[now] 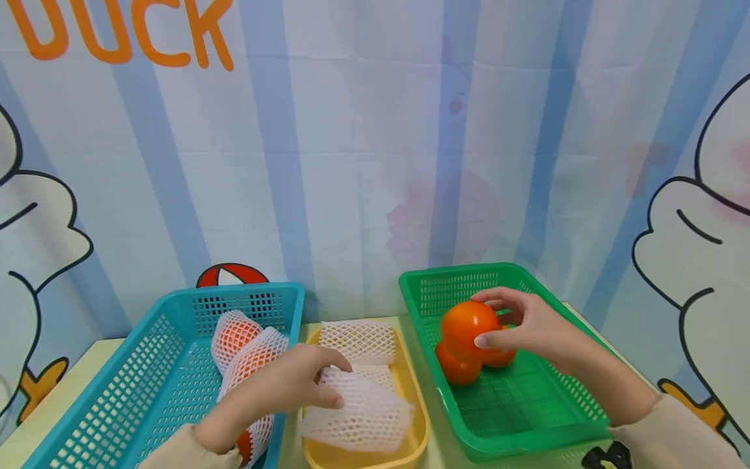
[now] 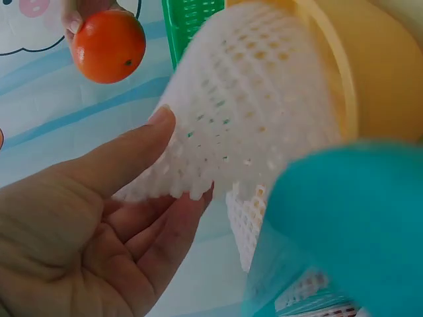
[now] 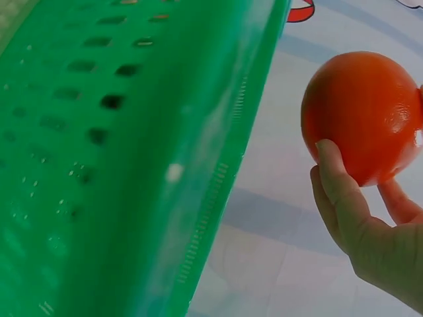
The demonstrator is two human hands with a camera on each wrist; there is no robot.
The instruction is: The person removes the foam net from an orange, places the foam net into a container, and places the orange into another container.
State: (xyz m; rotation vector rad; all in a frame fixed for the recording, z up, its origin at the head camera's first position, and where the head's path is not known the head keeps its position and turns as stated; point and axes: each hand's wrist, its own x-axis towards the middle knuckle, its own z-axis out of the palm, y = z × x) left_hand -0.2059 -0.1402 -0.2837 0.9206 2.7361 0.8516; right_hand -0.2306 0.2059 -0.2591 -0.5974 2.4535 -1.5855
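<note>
A sleeve (image 1: 674, 435) is sitting lower right; the right hand (image 1: 539, 329) is pinching an orange (image 1: 465, 327), right of middle; the left hand (image 1: 295, 384) is pinching a white net (image 1: 366, 413), bottom middle; loose fingers could be letting the shiny orange slip

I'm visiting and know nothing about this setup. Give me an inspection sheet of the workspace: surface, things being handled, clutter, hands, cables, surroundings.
Surface: pale yellow table, partly covered.
Job's things: blue basket holds netted orange fruits; yellow basket holds white nets; green basket holds bare orange fruits.
Clutter: dark shape at the bottom edge near the right sleeve, cut off; cannot tell what it is.
Left hand: pinches a white net above the yellow basket.
Right hand: grips an orange fruit above the others.
Cables: nothing seen.
Surroundings: striped curtain with cartoon figures and orange lettering.
</note>
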